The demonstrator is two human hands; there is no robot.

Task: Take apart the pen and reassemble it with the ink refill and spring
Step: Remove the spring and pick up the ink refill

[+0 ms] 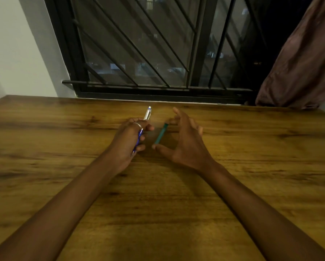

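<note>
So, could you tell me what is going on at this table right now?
A person works at a wooden table. Their left hand grips a blue and white pen, which looks whole. Their right hand is open, spread around a teal stick-shaped piece lying on the table; whether it touches the piece is unclear.

— Where is the camera mounted?
— On my head, wide-angle, facing forward and down across the table (pixel 158 213) toward the window (pixel 139 44).
— How near?
— Near: my left hand (pixel 128 140) and right hand (pixel 184 142) sit mid-frame, reaching in from the bottom corners.
</note>
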